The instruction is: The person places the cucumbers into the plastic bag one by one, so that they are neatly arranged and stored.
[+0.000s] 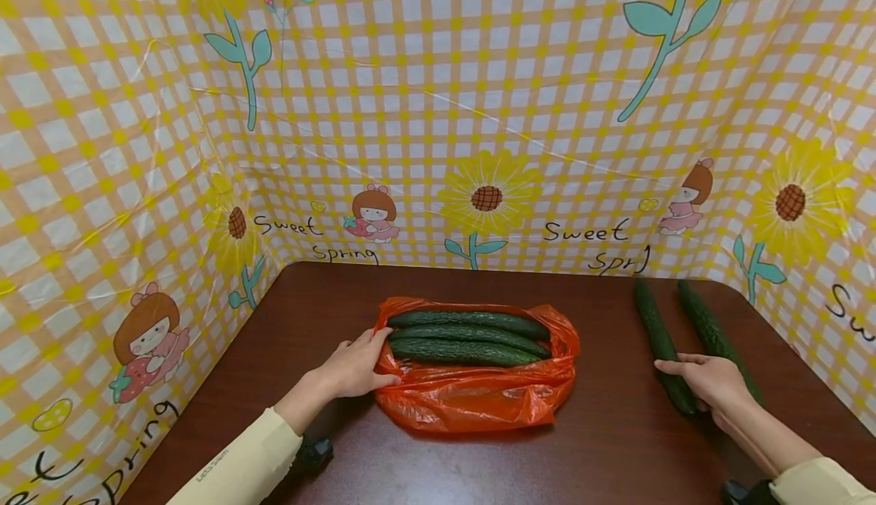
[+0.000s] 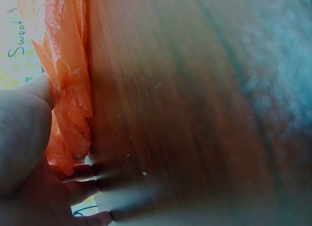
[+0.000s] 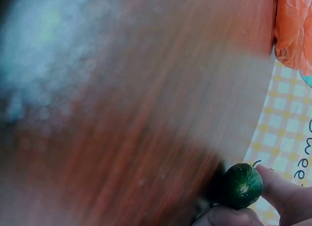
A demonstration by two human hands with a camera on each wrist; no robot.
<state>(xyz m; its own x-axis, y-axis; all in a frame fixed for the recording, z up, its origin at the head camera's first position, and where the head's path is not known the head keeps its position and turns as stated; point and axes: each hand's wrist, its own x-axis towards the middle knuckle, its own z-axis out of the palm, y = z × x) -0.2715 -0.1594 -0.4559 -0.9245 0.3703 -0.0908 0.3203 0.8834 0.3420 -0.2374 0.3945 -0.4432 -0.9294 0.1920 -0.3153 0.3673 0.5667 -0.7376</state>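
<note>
Right of the bag [image 1: 472,406], the right hand [image 1: 722,385] pinches a cucumber [image 1: 657,326] by its near end, best gripped firmly and kept clear of the second one [image 1: 708,319], while the left hand [image 1: 356,364], fingers spread, touches the bag's left edge

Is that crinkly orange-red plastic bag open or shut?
Open. The crinkly orange-red plastic bag gapes wide, showing three long dark-green cucumbers inside.

The cream left sleeve [image 1: 245,455] bears small dark lettering [image 1: 213,465].
</note>
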